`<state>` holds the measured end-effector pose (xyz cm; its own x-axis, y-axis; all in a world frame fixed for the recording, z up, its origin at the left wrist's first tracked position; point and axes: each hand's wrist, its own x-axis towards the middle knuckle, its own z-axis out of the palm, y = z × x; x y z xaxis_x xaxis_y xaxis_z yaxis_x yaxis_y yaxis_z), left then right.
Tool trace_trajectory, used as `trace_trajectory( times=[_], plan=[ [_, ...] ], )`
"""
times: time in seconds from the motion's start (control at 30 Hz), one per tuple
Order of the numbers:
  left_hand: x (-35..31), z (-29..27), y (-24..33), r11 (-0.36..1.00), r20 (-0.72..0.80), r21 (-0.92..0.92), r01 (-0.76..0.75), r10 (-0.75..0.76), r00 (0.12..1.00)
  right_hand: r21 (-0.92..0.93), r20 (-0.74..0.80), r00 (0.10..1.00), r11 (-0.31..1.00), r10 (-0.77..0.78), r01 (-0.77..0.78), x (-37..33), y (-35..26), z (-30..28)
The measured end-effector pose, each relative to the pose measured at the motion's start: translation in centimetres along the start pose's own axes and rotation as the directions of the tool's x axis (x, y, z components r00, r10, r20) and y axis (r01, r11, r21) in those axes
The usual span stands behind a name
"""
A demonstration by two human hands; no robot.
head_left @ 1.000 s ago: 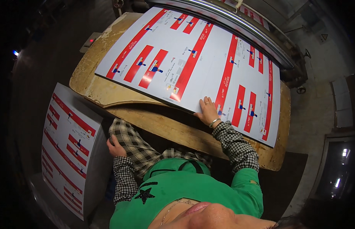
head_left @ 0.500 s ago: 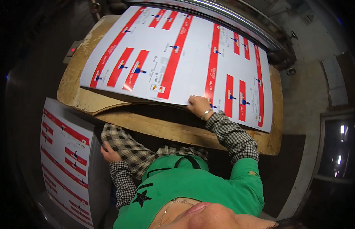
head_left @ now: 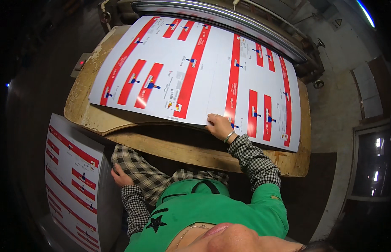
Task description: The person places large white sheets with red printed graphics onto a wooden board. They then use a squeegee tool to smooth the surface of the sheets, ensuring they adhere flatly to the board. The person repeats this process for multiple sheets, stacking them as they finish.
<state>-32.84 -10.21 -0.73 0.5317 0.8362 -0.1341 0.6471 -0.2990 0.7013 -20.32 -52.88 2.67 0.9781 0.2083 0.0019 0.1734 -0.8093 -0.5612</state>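
Observation:
A large white printed sheet [head_left: 220, 71] with red bands lies across a worn wooden table [head_left: 195, 152], its far edge close to a metal roller [head_left: 229, 21]. My right hand [head_left: 219, 127] pinches the sheet's near edge, thumb and fingers closed on it. That edge sits over the curved cutout in the table's front. Low at my left side, my left hand [head_left: 122, 175] rests between my checked trouser leg and a stack of similar printed sheets [head_left: 71, 180]. Its fingers lie against the stack's side, partly hidden, and appear loosely extended.
The roller machine spans the far side of the table, with a hand wheel [head_left: 318, 84] at its right end. A small box with a red light [head_left: 80, 63] sits left of the table. A dark glazed panel [head_left: 374, 164] stands at the right.
The whole view has shifted so that the table, sheet and stack appear slightly lower. My right hand keeps its pinch on the sheet's edge; my left hand stays by the stack.

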Motion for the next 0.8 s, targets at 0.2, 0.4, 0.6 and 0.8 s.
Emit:
trace_trajectory(
  times=[0.2, 0.4, 0.6, 0.8],
  plan=[
    [-0.2, 0.1, 0.6, 0.998, -0.016, 0.040, 0.053, -0.052, 0.999, -0.054, 0.036, 0.998, 0.998, 0.044, -0.042, 0.4, 0.0, 1.2],
    [-0.2, -0.1, 0.4, 0.998, 0.004, 0.030, 0.049, -0.049, 0.999, -0.059, -0.003, 0.985, 0.984, 0.170, -0.170, 5.3, 3.7, 2.2],
    [-0.4, -0.1, 0.8, 0.999, 0.019, 0.031, 0.040, -0.041, 0.999, -0.220, -0.371, 0.883, 0.897, 0.287, -0.384, 11.5, 6.9, 2.4],
    [-0.2, 0.0, 0.5, 0.999, -0.003, 0.041, 0.022, -0.022, 1.000, -0.148, 0.018, 0.991, 0.981, 0.131, -0.126, 4.9, 1.4, 4.0]
  ],
)
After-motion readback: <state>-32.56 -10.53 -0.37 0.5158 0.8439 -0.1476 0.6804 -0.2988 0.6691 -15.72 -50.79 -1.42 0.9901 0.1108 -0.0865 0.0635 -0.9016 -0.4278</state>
